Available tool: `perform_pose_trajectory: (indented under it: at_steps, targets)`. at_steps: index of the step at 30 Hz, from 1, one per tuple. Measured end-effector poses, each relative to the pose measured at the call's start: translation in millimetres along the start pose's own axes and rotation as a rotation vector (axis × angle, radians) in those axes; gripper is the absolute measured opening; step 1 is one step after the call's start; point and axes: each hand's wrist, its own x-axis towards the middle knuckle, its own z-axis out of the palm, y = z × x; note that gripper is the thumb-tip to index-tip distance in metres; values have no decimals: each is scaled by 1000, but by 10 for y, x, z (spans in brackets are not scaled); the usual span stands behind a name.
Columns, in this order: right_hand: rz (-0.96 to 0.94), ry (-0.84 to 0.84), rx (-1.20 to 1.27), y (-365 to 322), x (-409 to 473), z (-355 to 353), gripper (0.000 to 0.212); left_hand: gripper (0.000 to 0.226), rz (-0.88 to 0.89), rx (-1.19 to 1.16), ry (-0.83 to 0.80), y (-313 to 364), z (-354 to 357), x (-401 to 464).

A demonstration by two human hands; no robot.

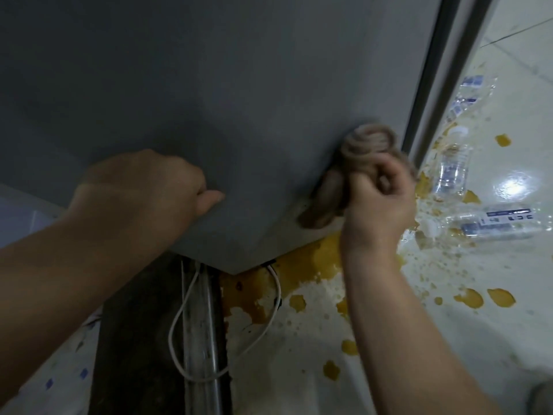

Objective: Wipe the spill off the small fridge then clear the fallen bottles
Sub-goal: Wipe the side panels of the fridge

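Observation:
The grey top of the small fridge [224,85] fills the upper view. My right hand [378,199] grips a bunched beige cloth [359,154] and presses it on the fridge's right edge near the front corner. My left hand [143,190] rests on the fridge's left edge, fingers curled over it and thumb lying on top. Several clear plastic bottles lie fallen on the floor to the right: one [452,172] close to the fridge, another [502,224] with a blue label beside it, and more [466,91] further back.
Orange liquid [311,265] is splashed over the pale tiled floor [449,339] below and right of the fridge. A white cable [185,310] loops down behind the fridge corner beside a dark metal post [203,339].

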Motion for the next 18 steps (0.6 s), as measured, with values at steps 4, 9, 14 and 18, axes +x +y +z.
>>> perform_pose_trajectory:
  at_steps: [4,9,14,18]
  targets:
    - [-48,-49,-11,0,-11,5,31,38,-30,-74,-21,-3,-34,-30]
    - [-118,-390,-244,107,-430,76,27,36,-32,-47,-22,38,-74,-29]
    - [-51,-66,-11,-90,125,-41,21,45,-90,-309,-86,223,-207,-1]
    - [-57,-37,82,-136,280,-93,13,49,-197,-812,-18,426,-215,35]
